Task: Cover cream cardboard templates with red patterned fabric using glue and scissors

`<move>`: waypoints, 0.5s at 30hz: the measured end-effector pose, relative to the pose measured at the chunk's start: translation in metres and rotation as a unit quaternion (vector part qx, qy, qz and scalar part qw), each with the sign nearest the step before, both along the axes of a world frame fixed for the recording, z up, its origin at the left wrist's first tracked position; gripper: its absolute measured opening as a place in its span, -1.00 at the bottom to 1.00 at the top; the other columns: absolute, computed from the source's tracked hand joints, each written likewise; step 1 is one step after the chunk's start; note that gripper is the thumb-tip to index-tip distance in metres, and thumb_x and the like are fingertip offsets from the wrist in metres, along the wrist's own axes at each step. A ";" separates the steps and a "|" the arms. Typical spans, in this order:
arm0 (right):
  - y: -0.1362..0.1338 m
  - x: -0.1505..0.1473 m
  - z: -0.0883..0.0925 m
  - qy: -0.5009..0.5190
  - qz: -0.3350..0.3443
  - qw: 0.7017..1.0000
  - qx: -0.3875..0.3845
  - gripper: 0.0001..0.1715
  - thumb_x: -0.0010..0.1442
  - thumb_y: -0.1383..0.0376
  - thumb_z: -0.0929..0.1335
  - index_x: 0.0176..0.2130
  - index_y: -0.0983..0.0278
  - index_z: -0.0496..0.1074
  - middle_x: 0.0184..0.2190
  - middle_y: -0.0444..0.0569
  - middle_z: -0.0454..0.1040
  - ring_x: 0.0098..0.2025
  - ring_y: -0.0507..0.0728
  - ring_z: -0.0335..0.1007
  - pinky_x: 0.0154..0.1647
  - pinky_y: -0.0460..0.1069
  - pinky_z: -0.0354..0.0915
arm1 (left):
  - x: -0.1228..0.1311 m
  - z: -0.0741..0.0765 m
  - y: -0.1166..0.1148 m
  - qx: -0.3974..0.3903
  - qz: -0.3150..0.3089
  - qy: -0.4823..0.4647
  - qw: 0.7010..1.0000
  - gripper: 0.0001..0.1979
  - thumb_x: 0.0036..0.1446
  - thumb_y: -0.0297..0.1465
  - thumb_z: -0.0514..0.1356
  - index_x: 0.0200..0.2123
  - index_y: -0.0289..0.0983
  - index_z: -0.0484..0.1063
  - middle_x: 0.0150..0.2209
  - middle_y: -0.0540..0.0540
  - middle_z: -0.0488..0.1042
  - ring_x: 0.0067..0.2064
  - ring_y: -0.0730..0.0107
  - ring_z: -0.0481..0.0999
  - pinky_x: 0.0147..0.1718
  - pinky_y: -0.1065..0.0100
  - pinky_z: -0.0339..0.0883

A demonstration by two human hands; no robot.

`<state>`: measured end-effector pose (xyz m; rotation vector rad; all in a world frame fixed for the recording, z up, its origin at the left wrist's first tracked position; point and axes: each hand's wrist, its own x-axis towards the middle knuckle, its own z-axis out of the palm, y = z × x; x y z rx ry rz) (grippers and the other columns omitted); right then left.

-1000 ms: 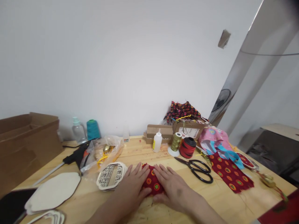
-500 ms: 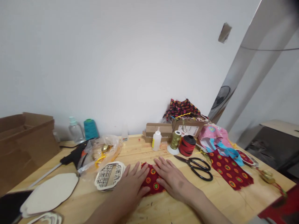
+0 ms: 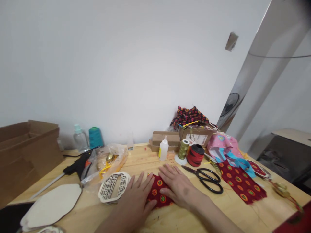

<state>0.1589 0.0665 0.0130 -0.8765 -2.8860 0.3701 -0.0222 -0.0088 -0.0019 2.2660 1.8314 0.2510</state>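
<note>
A piece of dark red patterned cloth lies flat on the wooden table, partly covered by both hands. My left hand rests with fingers outstretched on the cloth's left side, close to a stack of wooden lattice frames. On the right side of the cloth, my right hand lies flat, its fingers extended. Black-handled scissors sit just right of my right hand. Behind the hands stand a white glue bottle, a green thread spool and a red thread spool.
Another red cloth piece and a pink cloth lie at the right. A cardboard box, a glue gun, a plastic bag and pale wooden boards occupy the left. A scrap-filled box stands by the wall.
The view has tilted up slightly, so the table's contents sit lower in the picture. Both hands stay flat on the cloth in nearly the same place.
</note>
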 end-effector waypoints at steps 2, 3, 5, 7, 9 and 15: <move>-0.001 -0.001 -0.002 0.002 -0.002 1.000 0.003 -0.41 0.20 0.05 0.13 0.14 0.26 0.08 0.20 0.04 -0.02 0.23 0.21 -0.27 0.19 0.17 -0.21 | 0.000 -0.001 0.001 0.000 0.004 0.006 1.000 -0.40 0.07 -0.10 -0.10 0.14 -0.23 0.00 0.19 -0.16 0.03 0.20 0.09 -0.06 0.10 -0.03 -0.14; -0.001 -0.001 -0.004 -0.002 -0.007 1.000 0.001 -0.41 0.20 0.05 0.13 0.15 0.25 0.07 0.21 0.04 -0.04 0.24 0.21 -0.28 0.19 0.17 -0.20 | -0.001 -0.001 0.001 0.002 0.007 0.008 1.000 -0.39 0.06 -0.09 -0.10 0.15 -0.24 0.00 0.19 -0.16 0.02 0.20 0.09 -0.06 0.10 -0.02 -0.13; 0.000 0.001 -0.009 -0.010 -0.030 0.999 -0.004 -0.39 0.19 0.06 0.14 0.15 0.26 0.05 0.22 0.05 -0.08 0.24 0.21 -0.30 0.18 0.17 -0.20 | -0.002 -0.004 0.002 0.006 0.013 0.009 1.000 -0.37 0.05 -0.08 -0.09 0.15 -0.26 -0.01 0.19 -0.14 0.02 0.20 0.09 -0.06 0.11 0.00 -0.13; 0.002 0.005 -0.014 -0.006 -0.054 0.999 -0.006 -0.37 0.19 0.07 0.14 0.17 0.30 0.02 0.22 0.06 -0.11 0.24 0.20 -0.33 0.19 0.17 -0.20 | -0.003 -0.006 0.003 0.008 0.024 0.011 1.000 -0.33 0.03 -0.08 -0.07 0.15 -0.31 -0.03 0.20 -0.17 0.01 0.20 0.09 -0.07 0.11 0.01 -0.13; 0.004 0.009 -0.018 0.016 -0.066 0.998 -0.008 -0.35 0.20 0.07 0.13 0.18 0.32 -0.03 0.23 0.04 -0.14 0.24 0.17 -0.35 0.20 0.15 -0.20 | -0.003 -0.006 0.004 0.004 0.042 0.015 0.999 -0.29 0.02 -0.09 -0.03 0.15 -0.40 -0.05 0.20 -0.24 -0.01 0.20 0.09 -0.07 0.12 0.05 -0.12; 0.002 0.012 -0.018 0.074 -0.040 0.996 0.006 -0.39 0.22 0.14 0.13 0.19 0.30 -0.08 0.22 0.01 -0.12 0.24 0.12 -0.31 0.21 0.15 -0.21 | 0.004 -0.005 0.004 0.032 0.067 0.023 0.997 -0.36 0.10 -0.17 -0.12 0.14 -0.51 -0.04 0.19 -0.34 -0.06 0.19 0.12 -0.06 0.11 0.11 -0.06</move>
